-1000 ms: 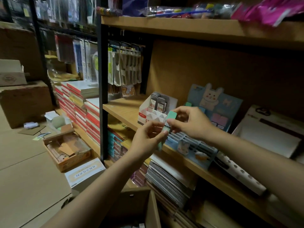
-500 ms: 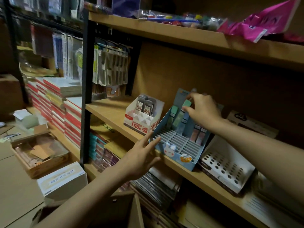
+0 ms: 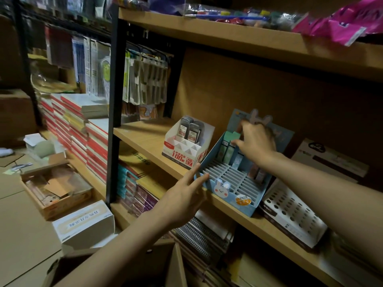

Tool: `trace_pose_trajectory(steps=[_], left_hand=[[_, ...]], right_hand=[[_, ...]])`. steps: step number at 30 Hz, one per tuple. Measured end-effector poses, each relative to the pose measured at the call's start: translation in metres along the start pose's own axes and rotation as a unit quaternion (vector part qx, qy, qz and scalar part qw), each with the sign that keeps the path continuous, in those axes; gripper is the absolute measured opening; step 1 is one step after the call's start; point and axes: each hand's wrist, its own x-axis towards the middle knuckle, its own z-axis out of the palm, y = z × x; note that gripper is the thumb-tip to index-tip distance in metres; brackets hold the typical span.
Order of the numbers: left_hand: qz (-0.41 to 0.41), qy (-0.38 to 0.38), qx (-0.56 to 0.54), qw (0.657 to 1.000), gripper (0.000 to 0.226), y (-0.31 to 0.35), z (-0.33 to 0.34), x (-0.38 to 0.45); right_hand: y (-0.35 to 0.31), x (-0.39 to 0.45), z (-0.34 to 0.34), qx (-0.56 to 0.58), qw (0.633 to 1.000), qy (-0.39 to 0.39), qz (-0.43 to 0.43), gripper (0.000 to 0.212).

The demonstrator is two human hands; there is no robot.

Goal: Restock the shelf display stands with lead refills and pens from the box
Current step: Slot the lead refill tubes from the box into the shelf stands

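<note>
So far only a small part of the restocking looks done. On the middle shelf the blue bunny display stand holds a few lead refill cases in its back row, while most of the slots in its grid are empty. The right hand reaches into this back row, with the fingers bent down at the tops of the cases; I cannot tell if it pinches one or only pushes it in place. The left hand is spread, fingers straight, and it touches the front left corner of the blue stand, I think to keep it steady. Just beside it to the left, the white refill stand has two dark refill packs at the back and its front pockets are free. To the right, the white pen holder with round holes shows no pens. At the bottom edge the cardboard box is open, but what is inside is too dark to see. In my judgement, many refills and all pens are left to place.
</note>
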Motion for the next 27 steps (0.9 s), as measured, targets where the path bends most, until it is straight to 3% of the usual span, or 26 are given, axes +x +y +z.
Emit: trace_pose_trajectory(steps=[7, 12, 19, 24, 27], left_hand=[[-0.009, -0.002, -0.004, 1.0, 0.068, 0.003, -0.002, -0.001], [-0.004, 0.005, -0.005, 1.0, 0.07, 0.004, 0.001, -0.002], [-0.005, 0.004, -0.009, 1.0, 0.072, 0.003, 0.001, -0.002], [-0.012, -0.004, -0.007, 1.0, 0.073, 0.003, 0.001, -0.002], [0.01, -0.004, 0.016, 1.0, 0.078, 0.002, 0.0, -0.01]], right_hand=[[0.003, -0.003, 0.01, -0.071, 0.996, 0.039, -0.034, 0.032], [-0.001, -0.003, 0.01, -0.05, 0.998, 0.028, -0.023, 0.018], [0.003, -0.002, 0.01, -0.1, 0.994, 0.008, -0.048, 0.03], [0.001, -0.008, 0.002, -0.09, 0.995, -0.004, -0.042, 0.031], [-0.006, -0.027, -0.008, 0.032, 0.997, 0.033, -0.065, 0.036]])
